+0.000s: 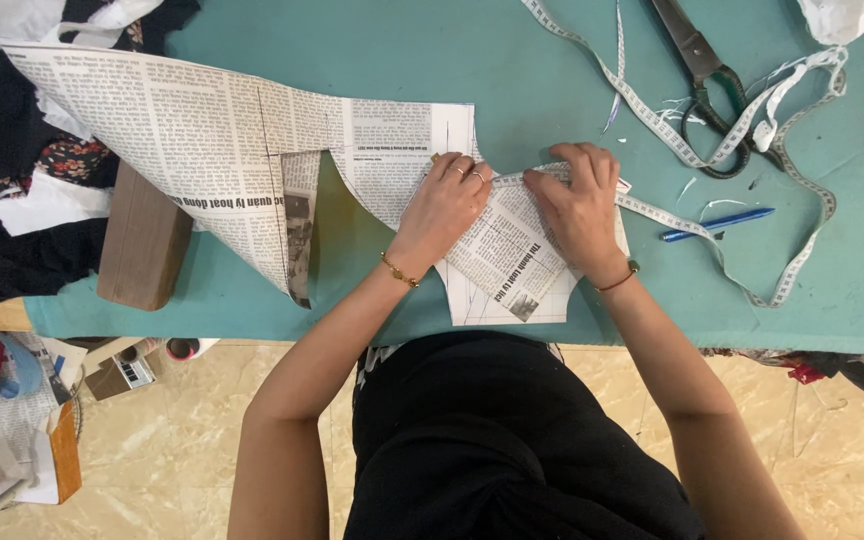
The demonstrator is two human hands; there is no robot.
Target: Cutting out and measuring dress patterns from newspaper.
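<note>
Over a marble floor, our left hand and right hand press flat, fingers together, creasing a newspaper pattern piece at the teal bench's near edge; next likely sharpening the fold. Beyond lie tape measure, pen, scissors.

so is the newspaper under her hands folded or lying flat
Folded. The newspaper has a flap doubled over where the left hand and right hand press it on the green table; its left part lies spread.
</note>
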